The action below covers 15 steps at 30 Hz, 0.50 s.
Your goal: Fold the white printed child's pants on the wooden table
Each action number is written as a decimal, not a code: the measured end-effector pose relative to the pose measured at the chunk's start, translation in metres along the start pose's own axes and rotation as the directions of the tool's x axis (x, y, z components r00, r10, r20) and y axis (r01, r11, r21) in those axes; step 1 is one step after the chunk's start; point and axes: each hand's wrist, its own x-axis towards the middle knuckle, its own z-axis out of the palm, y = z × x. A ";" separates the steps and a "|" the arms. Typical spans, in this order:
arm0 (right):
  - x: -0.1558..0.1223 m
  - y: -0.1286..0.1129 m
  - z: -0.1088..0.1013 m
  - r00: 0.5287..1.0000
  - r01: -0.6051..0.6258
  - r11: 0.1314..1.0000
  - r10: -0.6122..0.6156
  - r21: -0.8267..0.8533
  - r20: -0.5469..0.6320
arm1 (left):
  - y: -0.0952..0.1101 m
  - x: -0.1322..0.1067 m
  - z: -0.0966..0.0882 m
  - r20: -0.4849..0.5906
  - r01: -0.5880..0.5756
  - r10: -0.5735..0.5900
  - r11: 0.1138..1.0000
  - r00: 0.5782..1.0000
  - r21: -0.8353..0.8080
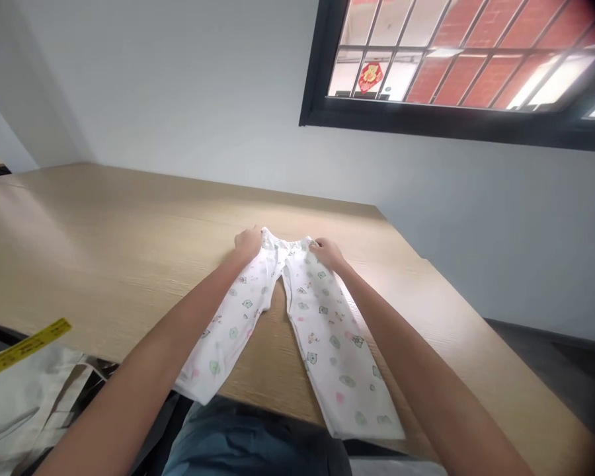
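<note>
A small pair of white pants with a print of little animals and green and pink shapes lies spread on the wooden table. The waistband points away from me, and both leg ends reach the near edge. My left hand is closed on the left corner of the waistband. At the right corner, my right hand grips the waistband, with the thumb over the cloth. The fingers of both hands are partly hidden.
A yellow measuring strip sticks out at the lower left, above pale cloth or bags. A wall stands behind the table, with a dark-framed barred window at the upper right. The table's right edge slopes down to the floor.
</note>
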 end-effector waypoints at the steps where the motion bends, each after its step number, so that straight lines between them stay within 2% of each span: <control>1: 0.001 0.001 0.001 1.000 -0.004 1.000 0.004 -0.009 -0.008 | 0.003 -0.003 0.000 -0.024 -0.010 0.010 1.000 1.000 0.006; 4: -0.004 0.002 0.000 0.998 0.021 1.000 -0.022 -0.024 -0.056 | 0.016 -0.025 0.001 -0.089 -0.102 0.102 0.995 0.991 0.014; 6: -0.017 0.000 -0.004 0.993 0.081 0.996 -0.083 -0.019 -0.087 | 0.029 -0.050 0.004 -0.077 -0.248 0.248 0.969 0.966 0.001; 7: -0.026 0.000 -0.007 0.988 0.124 0.992 -0.125 -0.011 -0.086 | 0.036 -0.062 0.006 -0.053 -0.344 0.343 0.939 0.938 -0.014; 9: -0.047 -0.002 -0.013 0.975 0.222 0.975 -0.221 0.023 -0.022 | 0.050 -0.085 0.013 0.017 -0.533 0.535 0.844 0.844 -0.063; 11: -0.069 -0.004 -0.019 0.943 0.308 0.949 -0.314 0.069 0.111 | 0.060 -0.098 0.019 0.100 -0.665 0.675 0.737 0.731 -0.123; 13: -0.085 -0.005 -0.023 0.886 0.375 0.922 -0.386 0.093 0.257 | 0.066 -0.105 0.023 0.180 -0.730 0.752 0.659 0.634 -0.179; 15: -0.091 -0.005 -0.022 0.837 0.421 0.903 -0.422 0.082 0.349 | 0.069 -0.114 0.024 0.235 -0.766 0.797 0.601 0.556 -0.227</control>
